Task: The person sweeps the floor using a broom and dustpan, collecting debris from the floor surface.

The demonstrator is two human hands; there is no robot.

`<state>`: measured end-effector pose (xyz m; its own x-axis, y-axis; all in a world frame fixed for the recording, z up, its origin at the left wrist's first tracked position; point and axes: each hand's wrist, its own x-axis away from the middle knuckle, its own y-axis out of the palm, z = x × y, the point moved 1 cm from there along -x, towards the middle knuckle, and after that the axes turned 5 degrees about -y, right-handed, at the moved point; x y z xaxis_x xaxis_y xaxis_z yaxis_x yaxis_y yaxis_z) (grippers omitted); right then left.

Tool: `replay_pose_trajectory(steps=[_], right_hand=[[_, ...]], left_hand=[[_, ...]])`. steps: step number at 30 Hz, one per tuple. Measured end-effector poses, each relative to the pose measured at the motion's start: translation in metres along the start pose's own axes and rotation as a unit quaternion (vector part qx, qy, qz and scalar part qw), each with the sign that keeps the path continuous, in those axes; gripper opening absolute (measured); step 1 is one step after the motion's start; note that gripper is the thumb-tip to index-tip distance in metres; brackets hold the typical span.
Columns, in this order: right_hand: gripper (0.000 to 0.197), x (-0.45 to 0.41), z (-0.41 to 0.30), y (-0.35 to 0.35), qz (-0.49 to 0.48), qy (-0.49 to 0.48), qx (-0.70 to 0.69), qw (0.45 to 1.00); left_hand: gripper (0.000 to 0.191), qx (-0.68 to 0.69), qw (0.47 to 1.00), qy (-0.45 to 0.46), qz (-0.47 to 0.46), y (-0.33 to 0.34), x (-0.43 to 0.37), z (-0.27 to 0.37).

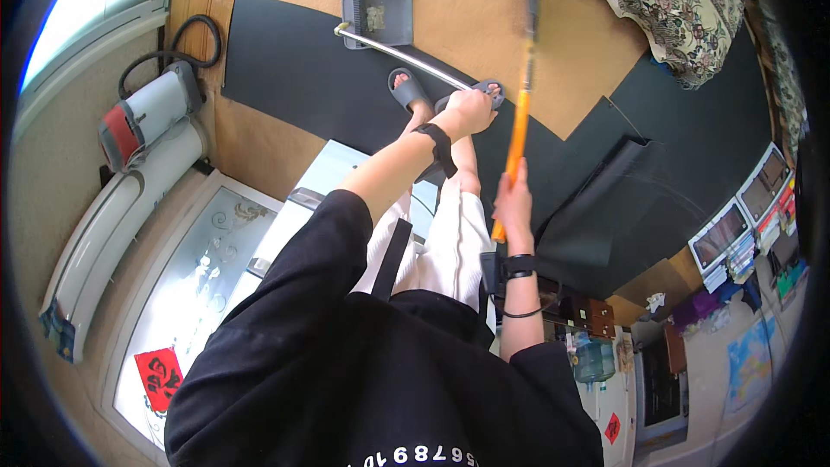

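Note:
My left hand (472, 111) is closed around the near end of a metal dustpan pole (408, 59), above my right slipper. At the pole's far end, the grey dustpan (399, 13) lies on the floor with some debris in it. My right hand (514, 198) grips the orange handle of a long tool (520, 123), probably a broom. Its dark head (533, 0) is blurred, over the tan floor to the right of the dustpan. I cannot tell whether that head touches the floor.
Black floor matting (285, 55) borders the tan floor, with a rolled mat edge (583, 201) at right. Floral fabric (687, 19) hangs at upper right. A white cabinet (331, 175) stands close on the left, near a grey and red vacuum cleaner (152, 117). My slippers (407, 91) are on the matting.

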<state>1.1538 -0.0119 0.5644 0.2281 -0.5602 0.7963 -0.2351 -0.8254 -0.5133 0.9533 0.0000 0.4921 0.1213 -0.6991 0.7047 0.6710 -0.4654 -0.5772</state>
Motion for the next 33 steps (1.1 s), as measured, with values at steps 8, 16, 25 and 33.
replay_pose_trajectory(steps=[8, 16, 25, 33], right_hand=[[0.047, -0.001, -0.070, 0.041, -0.253, 0.014, -0.414, 0.874], [0.046, 0.040, -0.037, -0.020, -0.195, 0.046, -0.305, 0.931], [0.050, 0.035, 0.030, -0.102, 0.001, 0.141, -0.221, 0.965], [0.044, -0.055, 0.099, -0.170, 0.137, 0.170, -0.191, 0.957]], left_hand=[[0.043, -0.005, 1.000, -0.017, 0.017, -0.011, 0.002, -0.005], [0.038, -0.020, 0.999, -0.022, 0.018, -0.020, -0.004, -0.012], [0.038, 0.016, 0.998, -0.049, -0.025, -0.018, 0.000, -0.011], [0.041, 0.003, 0.998, -0.051, -0.047, -0.021, -0.005, -0.007]])
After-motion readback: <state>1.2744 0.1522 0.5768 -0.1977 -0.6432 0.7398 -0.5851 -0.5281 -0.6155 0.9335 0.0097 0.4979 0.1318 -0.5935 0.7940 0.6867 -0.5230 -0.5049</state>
